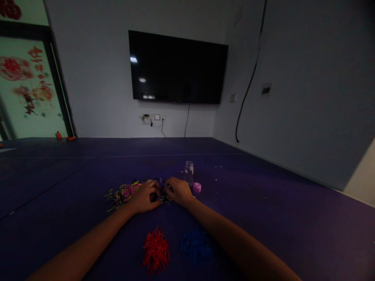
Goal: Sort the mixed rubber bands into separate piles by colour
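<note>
A loose heap of small rubber bands (125, 192) in pink, yellow and black lies on the purple surface. Over the heap's right side rests my left hand (144, 197), its fingers curved and the thumb apart, with a gap between them. Facing it, my right hand (179, 191) has its fingers bent down and together on a few dark and yellowish bands (165, 198); its fingertips are partly hidden. Nearer to me are a pile of red rubber bands (156, 251) and a pile of blue rubber bands (196, 245), the blue one beside my right forearm.
A clear bottle (189, 173) stands just behind my right hand, with a pink cap (197, 187) beside it. Small white bits (216, 179) are scattered to the right. A television (178, 68) hangs on the wall, and a black cable (249, 86) runs down at right.
</note>
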